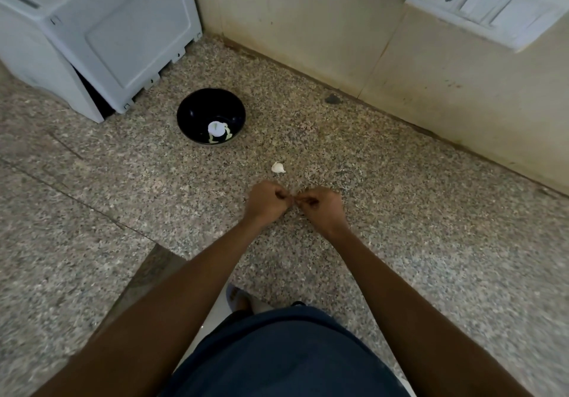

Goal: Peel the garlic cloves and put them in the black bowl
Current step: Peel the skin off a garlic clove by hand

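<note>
We see one garlic clove (278, 167) lying on the speckled stone worktop (400, 211), just beyond our two hands and well apart from the black bowl (211, 116). The bowl stands upright farther back and to the left, near the corner of a white appliance (92, 36). Inside it, on the bottom, lie pale pieces (217, 131) that look like peeled garlic; a bright glare covers them, so we cannot count them.

Our left hand (267, 201) and right hand (320, 204) meet in front of us, knuckles up, above the worktop. The fingers of both hands are curled in, and the fingertips come together at one spot between the hands. Something small seems pinched there, but it is too hidden by the fingers to tell what it is.

Behind the worktop rises a cream tiled wall (308, 27), stained along its foot. A white switch and socket plate (486, 5) sits on it at the upper right. A dark spot (332, 99) marks the worktop near the wall.
</note>
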